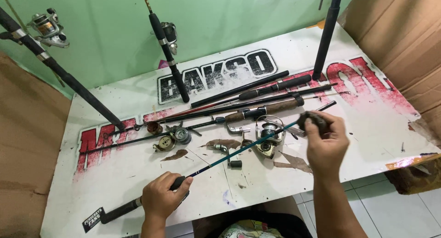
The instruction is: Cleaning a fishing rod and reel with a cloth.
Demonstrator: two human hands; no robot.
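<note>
My left hand (164, 196) grips the black foam handle of a thin blue-green fishing rod (239, 151) near the table's front edge. The rod slants up to the right over the table. My right hand (325, 144) holds a dark crumpled cloth (313, 122) around the rod's far end. Under the rod lie a silver spinning reel (266, 136), a loose reel handle (226, 151) and smaller reel parts (171, 138).
A white printed board (367, 114) serves as the tabletop. Several dark rods (257, 98) lie across its middle. Three rods with reels (166, 40) lean against the green wall. Cardboard sheets (404, 36) stand at both sides. White floor tiles (404, 206) show at lower right.
</note>
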